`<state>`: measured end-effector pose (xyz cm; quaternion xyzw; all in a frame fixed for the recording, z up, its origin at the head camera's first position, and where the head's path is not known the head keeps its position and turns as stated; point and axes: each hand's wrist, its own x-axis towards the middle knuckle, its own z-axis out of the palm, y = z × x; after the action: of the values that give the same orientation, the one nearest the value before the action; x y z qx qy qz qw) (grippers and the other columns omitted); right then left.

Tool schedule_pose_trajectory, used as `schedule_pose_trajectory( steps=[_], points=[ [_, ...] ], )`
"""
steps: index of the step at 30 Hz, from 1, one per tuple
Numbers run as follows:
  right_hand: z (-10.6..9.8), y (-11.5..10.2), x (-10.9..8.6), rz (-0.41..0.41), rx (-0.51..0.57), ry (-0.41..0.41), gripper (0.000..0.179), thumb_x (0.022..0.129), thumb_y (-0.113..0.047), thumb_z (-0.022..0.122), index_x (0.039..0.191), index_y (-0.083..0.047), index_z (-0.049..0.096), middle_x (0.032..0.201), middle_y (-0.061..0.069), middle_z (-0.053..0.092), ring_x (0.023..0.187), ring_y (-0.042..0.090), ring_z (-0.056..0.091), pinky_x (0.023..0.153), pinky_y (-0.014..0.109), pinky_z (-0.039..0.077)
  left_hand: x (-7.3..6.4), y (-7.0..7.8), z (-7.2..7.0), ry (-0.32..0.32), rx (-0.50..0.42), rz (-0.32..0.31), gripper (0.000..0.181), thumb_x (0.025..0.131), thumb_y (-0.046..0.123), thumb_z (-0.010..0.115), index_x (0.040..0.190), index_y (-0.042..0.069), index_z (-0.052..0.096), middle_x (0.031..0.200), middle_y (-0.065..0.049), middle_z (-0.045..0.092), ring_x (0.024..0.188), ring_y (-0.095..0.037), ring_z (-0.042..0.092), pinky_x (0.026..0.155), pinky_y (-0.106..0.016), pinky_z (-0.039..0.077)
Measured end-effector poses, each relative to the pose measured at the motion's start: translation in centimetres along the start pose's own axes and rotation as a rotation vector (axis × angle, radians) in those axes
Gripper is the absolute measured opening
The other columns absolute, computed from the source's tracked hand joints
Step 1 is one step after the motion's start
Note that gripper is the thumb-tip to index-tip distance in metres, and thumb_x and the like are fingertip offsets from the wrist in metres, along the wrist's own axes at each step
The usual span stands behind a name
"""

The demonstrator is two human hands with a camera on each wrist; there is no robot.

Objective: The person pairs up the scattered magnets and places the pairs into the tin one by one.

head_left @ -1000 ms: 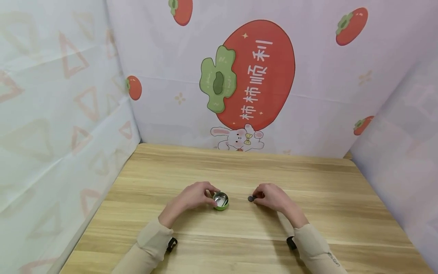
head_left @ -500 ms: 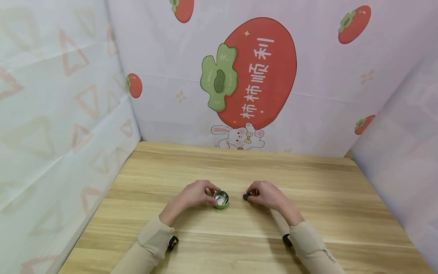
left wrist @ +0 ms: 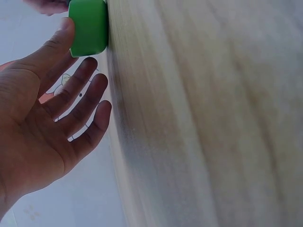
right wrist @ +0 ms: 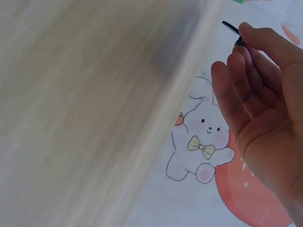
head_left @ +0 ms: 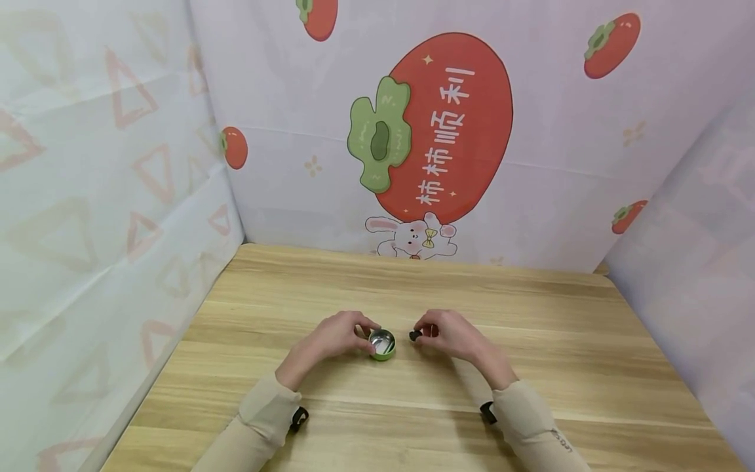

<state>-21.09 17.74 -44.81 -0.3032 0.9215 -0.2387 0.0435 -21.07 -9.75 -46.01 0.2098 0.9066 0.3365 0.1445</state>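
Note:
Near the middle of the table, a small round green bowl with a shiny metal inside sits upright. My left hand holds it from the left side, thumb at the near rim and a finger at the far rim. In the left wrist view the bowl's green wall meets the thumb, while the lower fingers spread loosely. Just right of the bowl, my right hand pinches a small black disc between thumb and fingertips. The right wrist view shows the disc edge-on, thin and dark, above the tabletop.
The light wood table runs back to a pale printed backdrop with red persimmons and a rabbit. A white patterned sheet stands along the left edge, and another sheet closes the right side.
My right hand has moved left with the black disc, from well right of the bowl to close beside it. The left hand and the bowl have stayed in place.

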Motion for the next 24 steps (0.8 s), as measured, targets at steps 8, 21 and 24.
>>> schedule_pose_trajectory(
  steps=[8,21,24],
  points=[
    [-0.4,-1.7,0.7,-0.087,0.019,0.004,0.016,0.086,-0.014,0.076,0.101,-0.009,0.075,0.08,-0.008,0.062,0.073,0.008,0.056,0.065,0.02,0.047,0.1,0.0,0.1,0.003,-0.007,-0.008,0.046,0.077,0.032,0.085,0.12,0.022,0.073,0.098,0.007,0.071,0.085,-0.009,0.06,0.075,-0.032,0.047],
    [1.0,-3.2,2.1,-0.158,0.057,-0.016,0.016,0.086,-0.015,0.077,0.1,-0.01,0.075,0.078,-0.008,0.059,0.072,0.008,0.054,0.065,0.019,0.045,0.1,0.0,0.0,-0.006,-0.045,0.002,0.045,0.077,0.028,0.086,0.119,0.018,0.073,0.094,0.005,0.071,0.087,-0.01,0.063,0.078,-0.034,0.048],
    [1.5,-3.3,2.3,-0.137,0.071,-0.033,0.017,0.086,-0.015,0.078,0.101,-0.009,0.074,0.079,-0.008,0.059,0.073,0.007,0.053,0.065,0.02,0.045,0.2,-0.2,0.1,-0.008,-0.046,0.006,0.045,0.076,0.029,0.086,0.118,0.019,0.073,0.094,0.006,0.071,0.088,-0.01,0.064,0.078,-0.034,0.048]
  ],
)
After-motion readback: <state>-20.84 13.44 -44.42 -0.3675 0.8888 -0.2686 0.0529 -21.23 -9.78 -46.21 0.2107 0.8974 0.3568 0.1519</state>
